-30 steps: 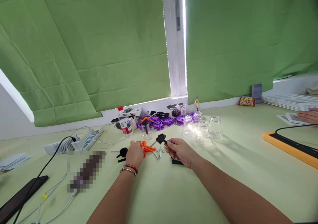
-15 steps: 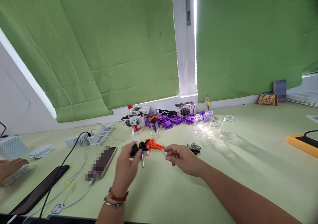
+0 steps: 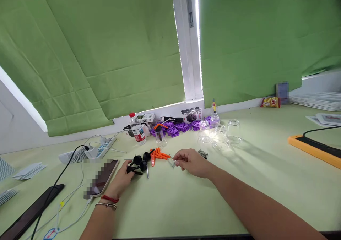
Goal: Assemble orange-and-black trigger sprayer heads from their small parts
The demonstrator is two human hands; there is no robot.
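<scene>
My left hand (image 3: pixel 121 179) rests at the left of a cluster of black plastic parts (image 3: pixel 137 159) with round heads and stems. Its thumb and fingers curl around the nearest black part (image 3: pixel 131 169). A shiny metal rod (image 3: pixel 147 171) sticks out towards me from the cluster. Right of it lie several orange plastic levers (image 3: pixel 160 154). Over small thin metal pins (image 3: pixel 171 161), my right hand (image 3: pixel 190 163) has its fingertips pinched together on one of them. Several dark springs (image 3: pixel 203 153) lie just behind the right hand, which partly hides black pieces there.
Clear glass jars (image 3: pixel 233 131) stand right of centre. Purple plastic parts (image 3: pixel 182 127), a red-capped bottle (image 3: pixel 138 129) and boxes line the window side. A phone (image 3: pixel 102 179), cables and a power strip (image 3: pixel 105 148) lie left; an orange-edged device (image 3: pixel 314 150) lies right.
My left hand has moved left and down, with the black part lowered to the table beside the others. My right hand's fingertips have closed on the metal pins. The view has shifted slightly.
</scene>
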